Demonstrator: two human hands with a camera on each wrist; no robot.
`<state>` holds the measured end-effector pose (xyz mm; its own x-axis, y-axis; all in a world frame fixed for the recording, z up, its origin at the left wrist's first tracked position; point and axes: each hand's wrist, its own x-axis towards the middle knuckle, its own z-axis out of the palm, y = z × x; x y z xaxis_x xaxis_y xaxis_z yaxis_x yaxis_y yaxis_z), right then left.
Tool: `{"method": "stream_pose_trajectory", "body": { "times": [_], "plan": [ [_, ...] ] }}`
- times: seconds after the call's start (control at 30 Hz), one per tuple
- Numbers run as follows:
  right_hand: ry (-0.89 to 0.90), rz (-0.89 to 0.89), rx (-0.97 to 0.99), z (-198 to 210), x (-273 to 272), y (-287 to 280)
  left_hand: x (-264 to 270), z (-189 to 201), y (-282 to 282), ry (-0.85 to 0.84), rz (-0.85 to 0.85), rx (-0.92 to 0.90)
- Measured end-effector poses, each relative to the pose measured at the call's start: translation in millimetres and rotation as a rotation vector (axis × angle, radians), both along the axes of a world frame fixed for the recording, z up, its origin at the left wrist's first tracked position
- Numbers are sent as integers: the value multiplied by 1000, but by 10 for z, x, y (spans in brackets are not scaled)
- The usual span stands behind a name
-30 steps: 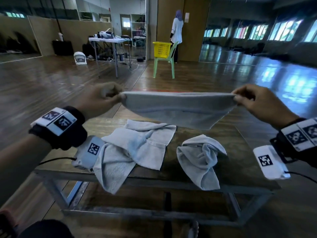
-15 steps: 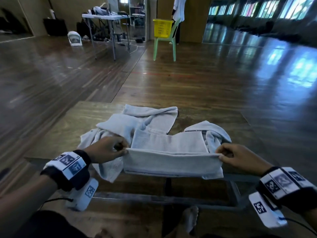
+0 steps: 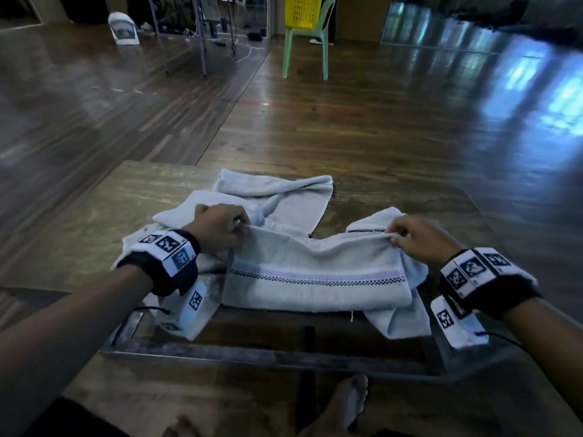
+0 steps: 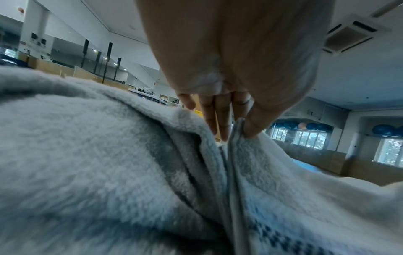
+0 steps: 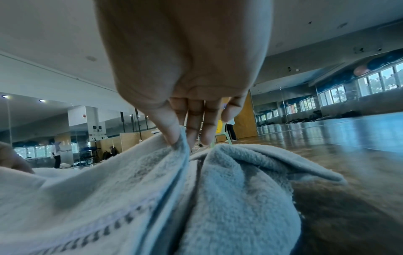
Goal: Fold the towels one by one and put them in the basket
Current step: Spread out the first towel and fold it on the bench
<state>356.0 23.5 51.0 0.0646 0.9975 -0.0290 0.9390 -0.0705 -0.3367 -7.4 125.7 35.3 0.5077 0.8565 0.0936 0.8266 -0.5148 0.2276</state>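
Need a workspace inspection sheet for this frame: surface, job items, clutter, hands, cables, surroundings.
Surface: low wooden table, worn top, metal frame.
Job's things: striped towel folded along the near table edge, lying over two crumpled towels, one at left, one at right hanging over the edge. Yellow basket sits on a green chair far across the room.
Clutter: nothing seen on the table besides towels.
Grippers: left hand and right hand each pinch a far corner of the striped towel.
Cables: black lead at each wrist unit; loose wires on the floor under the far desk.
Surroundings: glossy wood floor, windows, a person standing near the chair.
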Motion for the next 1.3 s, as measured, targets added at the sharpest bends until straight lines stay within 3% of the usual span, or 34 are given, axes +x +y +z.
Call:
{"method": "stream_pose_trajectory", "body": {
  "times": [0.37,0.6,0.8,1.07,1.3],
  "plan": [
    [-206,7,-122,-205,116,308,59,-95,265,138,-10,-96],
    [-190,48,-148,-182,117,314,44,-72,249,166,8,-109],
    [-167,50,-60,-76,111,164,-73,43,71,84,5,-74],
    [-28,149,92,159,64,-434,-393,245,-502,-166,-57,-68],
    [12,131,166,317,-37,-929,-478,530,-924,-205,-59,-8]
  ]
}}
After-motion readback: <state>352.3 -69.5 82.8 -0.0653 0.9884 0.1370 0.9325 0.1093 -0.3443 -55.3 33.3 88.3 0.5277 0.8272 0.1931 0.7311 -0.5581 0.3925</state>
